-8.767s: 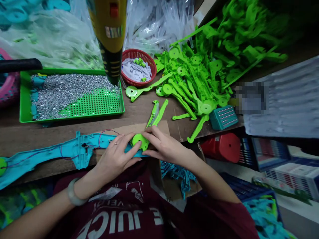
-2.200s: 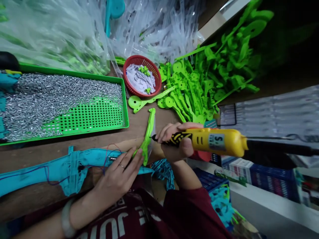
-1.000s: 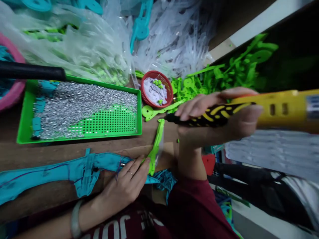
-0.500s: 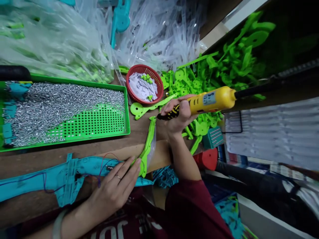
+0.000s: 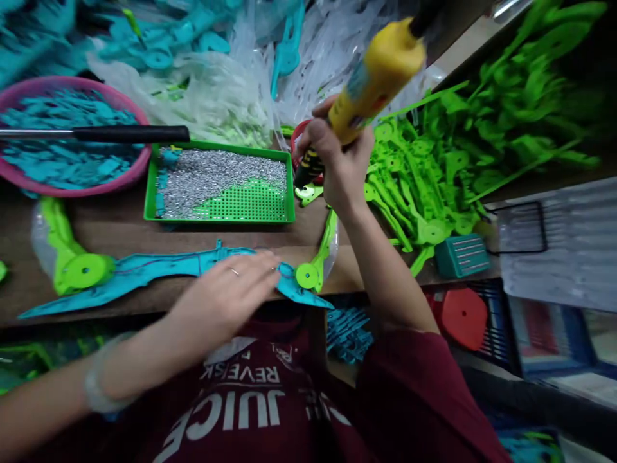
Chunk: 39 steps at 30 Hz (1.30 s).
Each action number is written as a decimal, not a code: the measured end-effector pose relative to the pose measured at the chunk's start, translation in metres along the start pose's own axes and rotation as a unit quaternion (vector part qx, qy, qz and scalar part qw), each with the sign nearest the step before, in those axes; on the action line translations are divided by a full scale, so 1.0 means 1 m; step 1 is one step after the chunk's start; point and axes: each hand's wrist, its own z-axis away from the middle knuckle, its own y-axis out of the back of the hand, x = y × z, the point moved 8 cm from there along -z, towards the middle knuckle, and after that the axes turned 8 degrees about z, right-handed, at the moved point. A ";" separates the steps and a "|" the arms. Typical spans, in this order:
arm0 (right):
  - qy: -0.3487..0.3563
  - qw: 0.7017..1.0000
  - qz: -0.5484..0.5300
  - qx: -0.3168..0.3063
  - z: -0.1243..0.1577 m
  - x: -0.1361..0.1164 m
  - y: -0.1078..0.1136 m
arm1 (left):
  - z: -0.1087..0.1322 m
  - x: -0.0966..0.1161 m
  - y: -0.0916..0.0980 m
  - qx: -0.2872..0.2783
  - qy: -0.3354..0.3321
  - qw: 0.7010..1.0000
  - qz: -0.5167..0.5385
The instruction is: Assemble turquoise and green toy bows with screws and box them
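A long teal plastic toy part (image 5: 164,273) lies along the front of the wooden bench, with a green end piece (image 5: 315,260) at its right end and another green piece (image 5: 72,267) at its left. My left hand (image 5: 226,299) rests flat on the teal part, fingers stretched out. My right hand (image 5: 337,164) is raised above the bench, wrapped round a yellow and black electric screwdriver (image 5: 361,90). The tool's tip points down toward the right edge of the green tray (image 5: 219,215), which holds silver screws.
A pink basin (image 5: 96,183) of teal pieces stands at the back left, with a black handle (image 5: 130,133) across it. A heap of green plastic parts (image 5: 434,173) fills the right side. Clear bags lie behind. A small teal box (image 5: 460,254) sits at the bench edge.
My right hand has lifted the screwdriver from the green end piece and swung it upright near the tray. My left hand has slid left along the teal part. The view has pulled back.
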 end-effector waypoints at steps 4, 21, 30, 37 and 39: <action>0.153 0.961 0.225 0.054 0.096 -0.070 0.043 | 0.052 -0.038 0.065 0.011 0.050 0.996 -0.072; 0.083 0.871 0.304 -0.377 0.141 -0.044 -0.034 | 0.006 -0.053 0.018 -0.166 -0.018 0.985 -0.041; 0.062 0.933 0.058 -0.349 0.120 -0.045 -0.046 | 0.034 -0.049 0.043 -0.104 0.062 0.971 0.206; 0.028 0.853 -0.028 -0.520 0.121 -0.052 -0.101 | 0.038 -0.018 0.048 -0.055 -0.211 0.974 -0.057; 0.025 0.834 -0.047 -0.549 0.122 -0.052 -0.107 | 0.036 -0.021 0.041 -0.069 -0.202 0.977 0.000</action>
